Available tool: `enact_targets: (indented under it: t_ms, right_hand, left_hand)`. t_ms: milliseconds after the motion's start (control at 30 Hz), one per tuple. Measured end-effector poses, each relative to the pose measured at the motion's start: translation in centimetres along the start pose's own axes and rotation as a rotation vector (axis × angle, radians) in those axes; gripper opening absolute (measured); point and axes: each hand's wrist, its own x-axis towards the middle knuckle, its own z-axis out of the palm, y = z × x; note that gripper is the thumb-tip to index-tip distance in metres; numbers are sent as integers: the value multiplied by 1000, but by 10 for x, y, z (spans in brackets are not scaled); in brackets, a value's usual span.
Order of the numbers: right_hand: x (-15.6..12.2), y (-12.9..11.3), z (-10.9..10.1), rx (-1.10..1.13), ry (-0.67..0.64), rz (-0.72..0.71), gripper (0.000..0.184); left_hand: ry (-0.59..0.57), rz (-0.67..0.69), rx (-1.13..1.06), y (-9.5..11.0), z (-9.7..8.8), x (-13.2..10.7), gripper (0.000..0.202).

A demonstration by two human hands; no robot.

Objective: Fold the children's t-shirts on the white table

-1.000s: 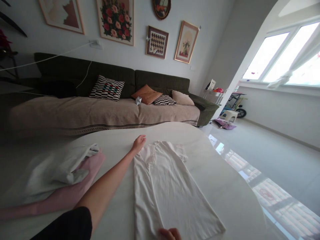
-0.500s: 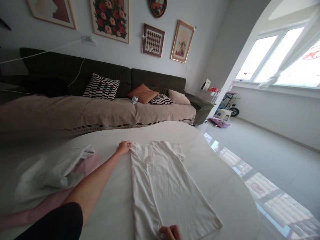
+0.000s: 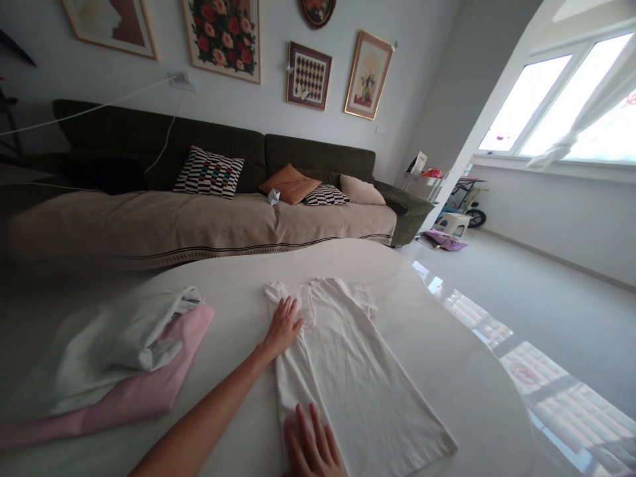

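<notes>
Laid out along the middle of the pale worktop [image 3: 457, 371]: a white short-sleeved T-shirt [image 3: 355, 371], neckline end farthest away, one hem corner pointing toward the lower right. Down its left part, a lengthwise fold line, running from near the neckline toward the bottom edge of the view. At the far right, one short sleeve, lying flat; over the body, shallow creases.

Near the neckline, on the upper left part of the fabric, the left hand [image 3: 283, 328], palm down with fingers slightly parted, grip loose and nothing pinched. Farther down, on the same left part, the right hand [image 3: 315, 447], fingers spread and stretched toward the neckline, grip likewise wide with no cloth gathered; partly cut off by the lower edge of the view.

Left of the shirt and well apart from it, a pink garment [image 3: 149, 397], with a light grey garment [image 3: 106, 358] heaped on top. Exact cut of both: cannot tell.

Beyond the worktop, a dark green sofa [image 3: 228, 147], seat draped in a beige throw [image 3: 223, 225]. Along it, a black-and-white patterned cushion [image 3: 209, 173] with coloured squares, a rust-brown cushion [image 3: 291, 183], and a cream cushion [image 3: 362, 191] toward the right end. On the wall [image 3: 283, 20] above, a framed picture of roses [image 3: 223, 40]. Off to the right, a white stool [image 3: 453, 224] on the glossy floor [image 3: 551, 278].
</notes>
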Motion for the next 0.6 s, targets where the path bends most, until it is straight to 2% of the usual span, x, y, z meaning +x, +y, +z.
enact_targets:
  t_ms: [67, 200, 333, 433, 500, 533, 600]
  right_hand:
    - [4, -5, 3, 9, -73, -35, 61]
    - [13, -24, 1, 126, -228, 96, 72]
    - [26, -58, -1, 282, -349, 185, 74]
    - [31, -80, 0, 387, -375, 209, 75]
    - [35, -79, -1, 457, -328, 248, 69]
    - [38, -70, -2, 500, -284, 270, 64]
    - [52, -32, -5, 576, -177, 357, 51]
  left_hand:
    - [-79, 40, 63, 6, 7, -15, 58]
    - [-209, 61, 172, -3, -2, -18, 62]
    - [-211, 41, 194, -26, -25, -19, 59]
    - [-197, 26, 217, -37, -42, -29, 56]
    - [-153, 6, 243, -39, -50, -42, 52]
    - [-123, -8, 258, -38, -53, -50, 51]
    - [-85, -50, 285, -34, -54, -68, 48]
